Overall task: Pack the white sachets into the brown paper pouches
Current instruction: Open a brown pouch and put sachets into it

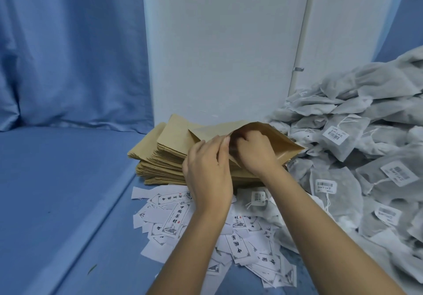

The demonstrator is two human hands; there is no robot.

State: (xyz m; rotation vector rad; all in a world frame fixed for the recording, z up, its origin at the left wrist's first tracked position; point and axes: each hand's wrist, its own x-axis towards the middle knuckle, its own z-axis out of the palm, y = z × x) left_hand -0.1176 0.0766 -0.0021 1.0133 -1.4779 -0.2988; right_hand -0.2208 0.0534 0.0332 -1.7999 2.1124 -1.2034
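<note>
A brown paper pouch (272,132) is held above a stack of flat brown pouches (160,159), its mouth facing me. My left hand (206,169) pinches the near edge of the mouth. My right hand (256,150) reaches into the pouch with curled fingers; whether it holds anything inside is hidden. A big heap of white sachets (357,157) with barcode labels and strings lies to the right, touching the pouch stack.
Several white printed paper labels (240,246) lie scattered on the blue cloth (57,191) below my arms. A white panel (224,54) stands behind the pouch stack. Blue cloth hangs at the back left.
</note>
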